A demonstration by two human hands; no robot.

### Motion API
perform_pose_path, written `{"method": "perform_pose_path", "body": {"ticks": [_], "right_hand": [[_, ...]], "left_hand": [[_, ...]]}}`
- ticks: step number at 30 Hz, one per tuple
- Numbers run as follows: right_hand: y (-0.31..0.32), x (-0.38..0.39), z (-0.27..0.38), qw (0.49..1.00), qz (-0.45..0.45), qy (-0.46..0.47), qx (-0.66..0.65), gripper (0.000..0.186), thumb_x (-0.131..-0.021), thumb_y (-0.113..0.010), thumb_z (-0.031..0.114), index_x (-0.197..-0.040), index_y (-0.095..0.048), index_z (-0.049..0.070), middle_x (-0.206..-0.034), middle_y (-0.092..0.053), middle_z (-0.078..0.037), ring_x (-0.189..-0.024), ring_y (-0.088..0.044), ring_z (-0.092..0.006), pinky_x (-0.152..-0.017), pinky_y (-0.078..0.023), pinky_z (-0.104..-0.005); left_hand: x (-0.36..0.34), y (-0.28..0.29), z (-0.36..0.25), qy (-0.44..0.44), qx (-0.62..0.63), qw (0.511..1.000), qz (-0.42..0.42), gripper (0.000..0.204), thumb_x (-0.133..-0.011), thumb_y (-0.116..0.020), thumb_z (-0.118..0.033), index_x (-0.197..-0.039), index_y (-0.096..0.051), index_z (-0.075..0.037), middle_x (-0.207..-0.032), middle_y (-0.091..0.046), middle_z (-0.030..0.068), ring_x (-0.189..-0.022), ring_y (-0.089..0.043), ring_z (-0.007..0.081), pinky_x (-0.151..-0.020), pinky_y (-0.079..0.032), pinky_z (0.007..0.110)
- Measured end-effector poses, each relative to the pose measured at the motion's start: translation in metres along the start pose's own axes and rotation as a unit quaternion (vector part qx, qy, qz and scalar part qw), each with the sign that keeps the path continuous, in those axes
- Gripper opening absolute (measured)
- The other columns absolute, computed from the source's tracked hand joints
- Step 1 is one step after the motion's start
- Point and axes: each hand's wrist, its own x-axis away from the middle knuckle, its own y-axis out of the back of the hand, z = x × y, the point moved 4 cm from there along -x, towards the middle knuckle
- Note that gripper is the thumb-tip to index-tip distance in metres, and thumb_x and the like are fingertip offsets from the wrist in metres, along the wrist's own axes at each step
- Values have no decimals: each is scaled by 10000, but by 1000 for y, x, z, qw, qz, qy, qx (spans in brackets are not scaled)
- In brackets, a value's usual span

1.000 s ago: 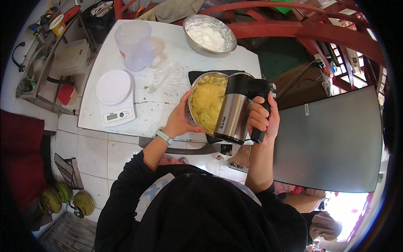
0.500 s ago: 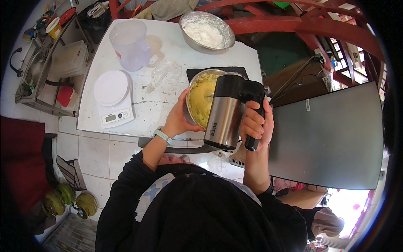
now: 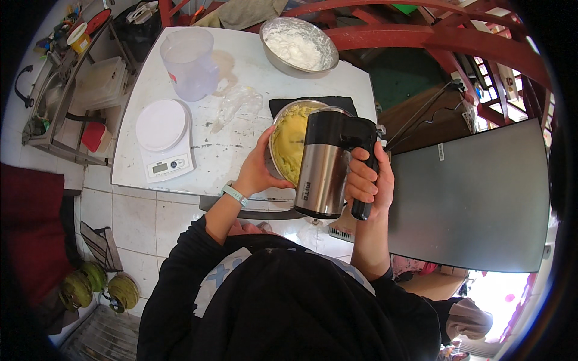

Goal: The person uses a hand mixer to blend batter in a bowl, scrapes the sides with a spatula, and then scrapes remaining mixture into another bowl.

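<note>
My left hand (image 3: 257, 171) is curved round the left side of a metal bowl (image 3: 283, 112), thumb along its near edge. Inside the bowl is a thick yellow mixture (image 3: 288, 147). Over the bowl's right part my right hand (image 3: 371, 183) grips the black handle of a steel-and-black hand mixer (image 3: 325, 174), fingers wrapped round it. The mixer's body hides that side of the bowl and most of the beaters. A black cloth (image 3: 340, 104) lies by the bowl's far side.
On the white table (image 3: 135, 174) are a white kitchen scale (image 3: 165, 141), a clear plastic jug (image 3: 191, 72) and a crumpled plastic bag (image 3: 239, 107). A metal bowl (image 3: 310, 71) of white fluffy stuff sits at the far edge. A large grey panel (image 3: 469, 198) stands at right.
The mixer has tilted and shifted very slightly in my right hand's grip. The streaks in the yellow mixture look different. My left hand keeps its place on the bowl.
</note>
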Motion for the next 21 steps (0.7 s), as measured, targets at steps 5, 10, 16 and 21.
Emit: {"method": "perform_pose_path", "body": {"ticks": [5, 10, 16, 21], "right_hand": [[-2, 2, -1, 1000, -7, -3, 4, 345, -958, -373, 391, -892, -475, 68, -569, -413, 13, -372, -366, -70, -306, -336, -220], [0, 2, -1, 1000, -14, -3, 23, 341, -959, -374, 391, -893, -470, 70, -570, -411, 15, -371, -358, -66, -305, -319, -220], [0, 3, -1, 999, -11, -2, 39, 337, -958, -375, 390, -895, -470, 73, -569, -407, 20, -371, -350, -63, -308, -308, -218], [2, 1, 1, 999, -12, 0, 50, 334, -958, -378, 390, -899, -474, 76, -569, -408, 24, -372, -348, -63, -310, -306, -215]], "left_hand": [[0, 0, 2, 0, 0, 1000, 0, 1266, -410, -907, -333, -1402, -171, -54, -1384, -339, 196, -1285, -347, 318, -1063, -295, 366], [0, 0, 0, 7, -10, 1000, 0, 1273, -403, -907, -341, -1402, -171, -57, -1387, -334, 195, -1285, -346, 321, -1064, -294, 369], [0, 1, -1, 3, -19, 1000, 0, 1279, -398, -908, -338, -1402, -167, -59, -1388, -332, 194, -1285, -347, 323, -1062, -297, 370], [0, 1, -2, -3, -20, 1000, 0, 1269, -401, -909, -317, -1401, -170, -63, -1383, -339, 196, -1280, -353, 323, -1059, -301, 371]]}}
